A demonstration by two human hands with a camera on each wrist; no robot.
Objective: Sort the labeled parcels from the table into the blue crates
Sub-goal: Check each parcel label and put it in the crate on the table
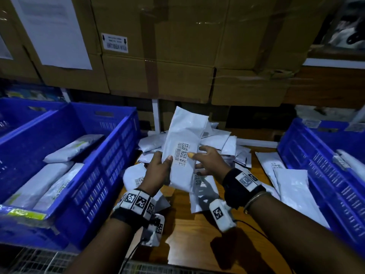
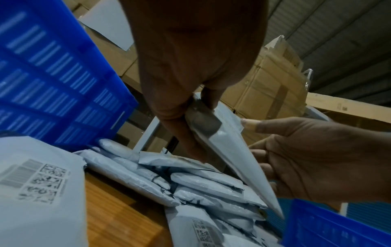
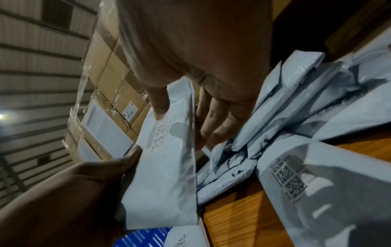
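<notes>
A white poly parcel (image 1: pixel 185 135) with a barcode label (image 1: pixel 182 154) stands upright above the pile, held by both hands. My left hand (image 1: pixel 158 169) grips its lower left edge, thumb on the front. My right hand (image 1: pixel 211 161) holds the right edge, with its thumb on the label and its fingers behind. In the left wrist view my left hand (image 2: pixel 190 103) pinches the parcel (image 2: pixel 239 158) edge-on, with the right hand (image 2: pixel 317 158) beside it. In the right wrist view the right thumb (image 3: pixel 160 103) presses the parcel (image 3: pixel 165 183).
A heap of white parcels (image 1: pixel 223 143) lies on the wooden table (image 1: pixel 189 234). A blue crate (image 1: pixel 110 155) with several parcels stands at the left, a second one (image 1: pixel 316 165) at the right. Cardboard boxes (image 1: pixel 177 56) are stacked behind the table.
</notes>
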